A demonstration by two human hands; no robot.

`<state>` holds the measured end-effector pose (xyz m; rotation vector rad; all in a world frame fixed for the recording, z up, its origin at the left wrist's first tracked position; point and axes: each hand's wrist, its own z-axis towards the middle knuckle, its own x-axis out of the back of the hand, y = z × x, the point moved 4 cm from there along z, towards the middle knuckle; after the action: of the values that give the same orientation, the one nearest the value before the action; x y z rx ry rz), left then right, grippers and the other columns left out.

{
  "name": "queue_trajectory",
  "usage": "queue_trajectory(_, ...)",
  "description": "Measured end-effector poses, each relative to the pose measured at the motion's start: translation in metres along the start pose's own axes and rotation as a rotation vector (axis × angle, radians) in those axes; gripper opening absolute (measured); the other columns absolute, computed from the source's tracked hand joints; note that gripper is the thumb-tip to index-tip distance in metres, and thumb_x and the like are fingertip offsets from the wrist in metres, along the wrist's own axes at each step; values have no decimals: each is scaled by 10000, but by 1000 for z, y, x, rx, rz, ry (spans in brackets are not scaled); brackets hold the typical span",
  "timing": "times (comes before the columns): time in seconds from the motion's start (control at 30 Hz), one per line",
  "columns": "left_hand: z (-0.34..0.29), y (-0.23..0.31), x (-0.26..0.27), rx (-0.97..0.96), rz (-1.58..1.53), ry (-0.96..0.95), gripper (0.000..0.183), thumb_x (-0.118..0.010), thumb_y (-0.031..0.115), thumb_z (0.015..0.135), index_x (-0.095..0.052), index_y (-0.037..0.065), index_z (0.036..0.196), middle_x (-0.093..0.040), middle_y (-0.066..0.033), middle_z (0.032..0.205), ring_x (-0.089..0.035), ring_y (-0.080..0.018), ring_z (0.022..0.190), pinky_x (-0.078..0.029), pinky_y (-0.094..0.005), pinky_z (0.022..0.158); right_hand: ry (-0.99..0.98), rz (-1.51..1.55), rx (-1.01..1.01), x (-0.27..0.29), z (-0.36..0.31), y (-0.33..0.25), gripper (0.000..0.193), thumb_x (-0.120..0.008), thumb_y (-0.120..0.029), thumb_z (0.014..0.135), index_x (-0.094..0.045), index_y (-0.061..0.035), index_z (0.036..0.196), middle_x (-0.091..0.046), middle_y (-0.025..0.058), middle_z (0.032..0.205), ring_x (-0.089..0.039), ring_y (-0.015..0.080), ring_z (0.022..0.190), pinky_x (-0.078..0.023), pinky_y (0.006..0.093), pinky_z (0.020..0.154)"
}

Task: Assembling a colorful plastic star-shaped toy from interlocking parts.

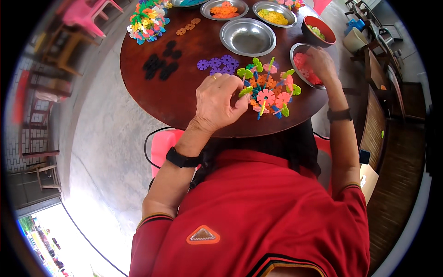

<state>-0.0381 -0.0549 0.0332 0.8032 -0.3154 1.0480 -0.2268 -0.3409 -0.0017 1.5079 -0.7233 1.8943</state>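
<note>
A round model built from interlocking plastic snowflake discs (266, 97), in pink, green, orange and blue, rests near the table's front edge. My left hand (219, 99) is closed at its left side, thumb and fingers pinching a light green disc of it. Over a metal plate (294, 62) at the right, my right hand (321, 64) dips down with curled fingers among loose pink snowflake discs (302, 64). Its fingertips are partly hidden, so any disc between them cannot be made out.
On the brown round table (152, 99) lie purple discs (217, 63), black discs (161, 64) and orange discs (188, 27). An empty metal plate (248, 38) stands near plates of orange discs (224, 10) and yellow discs (273, 17). A red-and-black bowl (318, 31) and a multicoloured disc model (148, 23) stand farther back.
</note>
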Motion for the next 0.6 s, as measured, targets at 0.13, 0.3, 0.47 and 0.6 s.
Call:
queue_trajectory(0.13,-2,-2,-7,-26,12,29,144,-681,61,692,-557,82,763,-531,-58,659,-539,-256,602,-441,-359,567,141,71,-70,29,-10,-16,161,-594,-191,872,-653,-71,962,-627,135,1005,-609,349,976,-485,431,835)
queue_trajectory(0.3,-5,0,-7,14,-7,49,147,-662,50,701,-542,81,778,-543,-68,676,-556,-274,624,-459,-381,582,206,630,210,93,-31,-82,143,-602,-152,867,-671,-35,913,-677,119,812,-652,248,729,-493,329,691)
queue_trajectory(0.47,-5,2,-9,40,-38,18,126,-669,66,758,-550,66,801,-566,-84,710,-578,-287,653,-470,-392,602,-54,860,260,103,-52,-143,114,-624,-85,800,-644,15,850,-613,108,673,-593,180,603,-462,310,589)
queue_trajectory(0.6,-3,2,-9,50,-62,25,96,-676,62,802,-580,60,812,-575,-74,701,-557,-279,635,-446,-367,597,-78,790,272,93,-54,-151,91,-618,-58,761,-610,24,799,-573,122,610,-572,222,556,-450,336,567)
